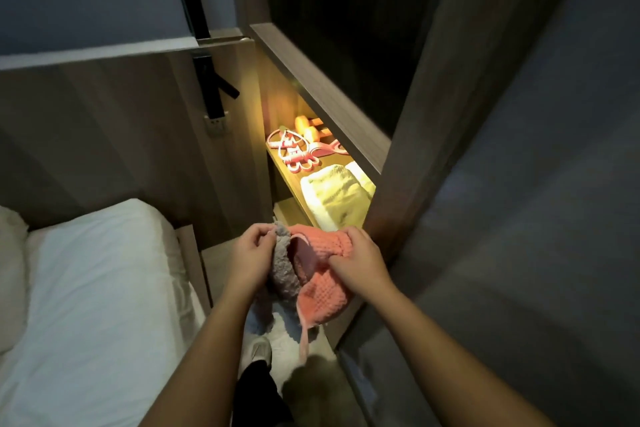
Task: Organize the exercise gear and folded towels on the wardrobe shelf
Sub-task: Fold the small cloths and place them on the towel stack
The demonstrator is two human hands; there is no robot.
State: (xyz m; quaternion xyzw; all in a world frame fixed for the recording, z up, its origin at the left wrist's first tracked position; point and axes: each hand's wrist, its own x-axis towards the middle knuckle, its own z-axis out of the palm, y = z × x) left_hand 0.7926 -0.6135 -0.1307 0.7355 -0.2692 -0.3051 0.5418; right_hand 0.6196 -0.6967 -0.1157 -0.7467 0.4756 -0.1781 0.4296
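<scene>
Folding seems in hand: the left hand point(254, 255) pinches the gray towel point(284, 270) and the right hand point(360, 262) clutches the pink towel point(322, 284), just short of the shelf's point(292, 184) front edge. Next they need flattening, then laying beside the 1 folded towel point(334, 196).

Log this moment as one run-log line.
left hand: pinches grey towel | right hand: grips pink towel | shelf: folded pale towel, pink exercise gear | stage: held towels unshelved
</scene>
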